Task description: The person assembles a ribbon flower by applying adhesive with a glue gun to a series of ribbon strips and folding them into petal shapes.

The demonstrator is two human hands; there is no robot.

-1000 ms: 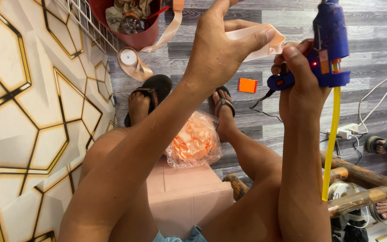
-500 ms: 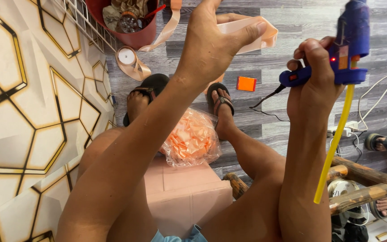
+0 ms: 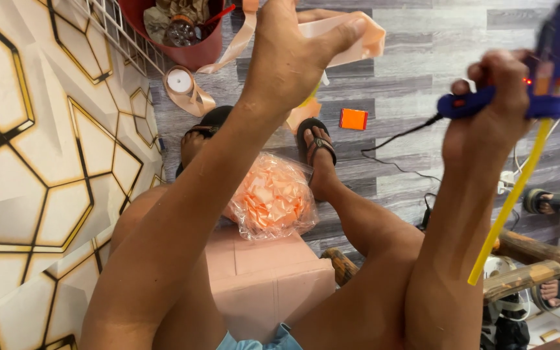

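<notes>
1. At the top centre of the frame, the left hand (image 3: 293, 58) is raised with its fingers closed around a folded piece of peach ribbon (image 3: 348, 39); the thumb presses on top of the strip.
2. At the upper right, the right hand (image 3: 487, 110) is wrapped tight around the handle of a blue glue gun (image 3: 546, 71), well apart from the ribbon piece.
3. A yellow glue stick (image 3: 510, 207) pokes out of the back of the gun and slants down toward the lower right; the gun's upper part is blurred.
4. A black cord (image 3: 396, 139) runs from the gun's handle down to the grey plank floor (image 3: 422, 52).
5. In the middle of the frame, between the person's bare legs, a clear plastic bag of orange ribbon pieces (image 3: 270, 201) rests on a pinkish cardboard box (image 3: 267, 279).
6. Both feet wear dark sandals (image 3: 315, 146) just above the bag.
7. A small orange square object (image 3: 353, 118) lies on the floor right of the feet.
8. At the upper left, a roll of peach ribbon (image 3: 179, 83) sits beside a red bucket (image 3: 189, 52) filled with odds and ends; a loose strip runs from it upward.
9. The left side of the frame is taken up by a white panel with gold hexagon lines (image 3: 34, 162).
10. At the right edge, another person's sandalled foot (image 3: 549, 201) shows near some wooden poles (image 3: 539, 259).
</notes>
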